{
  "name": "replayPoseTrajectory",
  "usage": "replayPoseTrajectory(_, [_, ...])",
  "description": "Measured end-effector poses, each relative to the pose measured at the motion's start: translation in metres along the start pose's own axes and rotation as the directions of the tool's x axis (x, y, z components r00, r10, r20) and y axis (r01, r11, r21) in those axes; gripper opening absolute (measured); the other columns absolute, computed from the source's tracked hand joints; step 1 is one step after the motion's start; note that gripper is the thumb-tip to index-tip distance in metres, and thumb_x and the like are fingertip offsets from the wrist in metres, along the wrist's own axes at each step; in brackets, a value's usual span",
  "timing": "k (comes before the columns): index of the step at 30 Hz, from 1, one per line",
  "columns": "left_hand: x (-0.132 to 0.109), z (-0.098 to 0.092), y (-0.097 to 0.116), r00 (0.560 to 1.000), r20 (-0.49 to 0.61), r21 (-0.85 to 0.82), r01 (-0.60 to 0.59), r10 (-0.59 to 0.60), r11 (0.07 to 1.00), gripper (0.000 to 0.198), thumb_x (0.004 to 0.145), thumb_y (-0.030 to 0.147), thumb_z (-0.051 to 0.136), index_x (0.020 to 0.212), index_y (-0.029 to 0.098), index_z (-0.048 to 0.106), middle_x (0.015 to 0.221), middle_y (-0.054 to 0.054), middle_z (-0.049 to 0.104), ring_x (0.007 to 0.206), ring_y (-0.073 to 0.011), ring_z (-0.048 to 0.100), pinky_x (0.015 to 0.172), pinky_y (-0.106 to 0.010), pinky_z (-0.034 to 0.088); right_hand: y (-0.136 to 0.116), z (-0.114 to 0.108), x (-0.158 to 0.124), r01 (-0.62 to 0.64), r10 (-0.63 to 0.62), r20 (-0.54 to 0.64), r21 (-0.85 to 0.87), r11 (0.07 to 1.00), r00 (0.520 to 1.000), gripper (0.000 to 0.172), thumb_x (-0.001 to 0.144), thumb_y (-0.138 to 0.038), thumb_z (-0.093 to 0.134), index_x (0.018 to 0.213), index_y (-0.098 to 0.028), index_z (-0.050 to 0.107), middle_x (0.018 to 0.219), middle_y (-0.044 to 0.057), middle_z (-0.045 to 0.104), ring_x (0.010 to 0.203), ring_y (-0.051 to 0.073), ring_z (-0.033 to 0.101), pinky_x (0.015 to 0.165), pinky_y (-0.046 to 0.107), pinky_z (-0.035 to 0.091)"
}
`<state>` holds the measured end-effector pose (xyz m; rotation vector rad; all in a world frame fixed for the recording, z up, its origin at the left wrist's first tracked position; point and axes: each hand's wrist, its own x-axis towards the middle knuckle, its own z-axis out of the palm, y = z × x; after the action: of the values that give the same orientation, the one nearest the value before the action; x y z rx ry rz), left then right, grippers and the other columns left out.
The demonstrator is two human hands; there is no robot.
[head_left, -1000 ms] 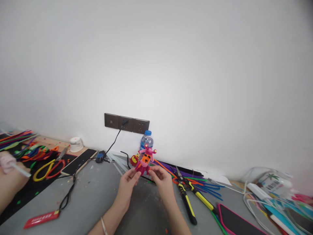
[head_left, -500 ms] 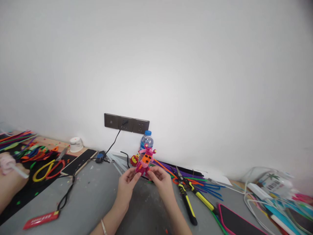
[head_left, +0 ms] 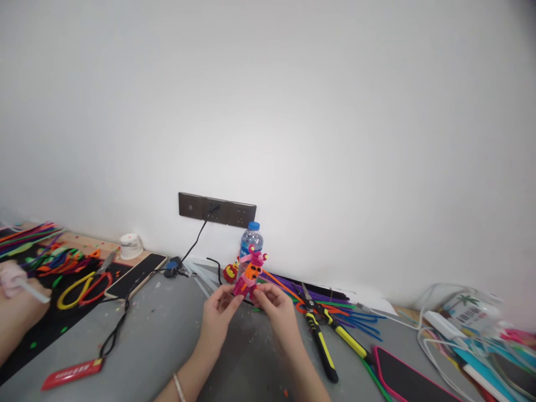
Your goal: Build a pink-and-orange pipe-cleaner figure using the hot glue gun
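Note:
Between both hands, a small pink and orange pipe-cleaner doll [head_left: 252,272] is held upright, with round knobs on top and dark marks on its orange face. My left hand [head_left: 220,304] pinches its lower left side, and my right hand [head_left: 272,301] pinches the lower right. Behind the doll stands a clear water bottle [head_left: 252,240] with a blue cap, partly covered by it. A red and yellow figure [head_left: 230,272] sits just left of the doll. Yellow-and-black pliers [head_left: 320,329] lie open to the right of my right hand.
Several coloured pipe cleaners [head_left: 355,318] lie behind the pliers. A pink-edged phone [head_left: 408,374] is at the right front, another phone [head_left: 136,275] at the left. Scissors [head_left: 86,287], a corded red tag [head_left: 71,374] and another person's hand [head_left: 20,307] are at left. Sockets [head_left: 216,210] line the wall.
The doll has turned and leaned slightly between my fingers, its face now angled more to the right. Both hands stay in nearly the same place.

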<state>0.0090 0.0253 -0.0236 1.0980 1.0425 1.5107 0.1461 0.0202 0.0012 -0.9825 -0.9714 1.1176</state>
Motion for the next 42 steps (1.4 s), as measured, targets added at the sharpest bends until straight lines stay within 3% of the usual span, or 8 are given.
replayPoseTrajectory(10, [0.0001, -0.0021, -0.0019, 1.000, 0.021, 0.039, -0.020, 0.019, 0.999, 0.027, 0.067, 0.038, 0.075, 0.080, 0.016, 0.068, 0.066, 0.001, 0.064, 0.064, -0.0151, 0.056, 0.060, -0.022, 0.042, 0.0020, -0.0009, 0.0012, 0.056, -0.055, 0.006, -0.043, 0.998, 0.998, 0.033, 0.060, -0.046, 0.079, 0.066, -0.016, 0.067, 0.059, 0.002, 0.063, 0.053, 0.015, 0.053, 0.051, 0.026, 0.043])
replayPoseTrajectory(17, [0.0009, -0.0011, -0.0026, 0.999, 0.045, -0.004, -0.013, 0.013, 1.000, 0.027, 0.067, 0.037, 0.076, 0.081, 0.016, 0.068, 0.076, -0.003, 0.069, 0.074, -0.0183, 0.061, 0.067, -0.024, 0.046, 0.0072, -0.0010, 0.0003, 0.131, -0.130, 0.022, -0.068, 0.989, 0.991, 0.028, 0.066, -0.043, 0.076, 0.070, -0.017, 0.066, 0.068, 0.004, 0.065, 0.063, 0.018, 0.056, 0.059, 0.028, 0.045])
replayPoseTrajectory(27, [0.0015, -0.0009, -0.0029, 0.999, 0.044, -0.040, -0.010, 0.012, 0.999, 0.024, 0.067, 0.034, 0.076, 0.081, 0.017, 0.067, 0.082, -0.005, 0.071, 0.080, -0.0193, 0.063, 0.073, -0.025, 0.049, 0.0066, -0.0020, -0.0017, 0.216, -0.215, 0.035, -0.285, 0.934, 0.976, 0.021, 0.076, -0.038, 0.067, 0.074, -0.017, 0.064, 0.067, 0.003, 0.062, 0.060, 0.016, 0.051, 0.055, 0.026, 0.039])
replayPoseTrajectory(42, [0.0006, -0.0004, -0.0006, 0.996, 0.061, -0.002, -0.060, 0.060, 0.998, 0.022, 0.070, 0.035, 0.074, 0.079, 0.017, 0.065, 0.078, -0.003, 0.068, 0.076, -0.0179, 0.061, 0.070, -0.024, 0.047, 0.0058, 0.0002, -0.0021, 0.224, -0.220, 0.044, -0.275, 0.935, 0.974, 0.020, 0.077, -0.037, 0.066, 0.073, -0.017, 0.062, 0.068, 0.003, 0.062, 0.061, 0.016, 0.051, 0.057, 0.027, 0.040])
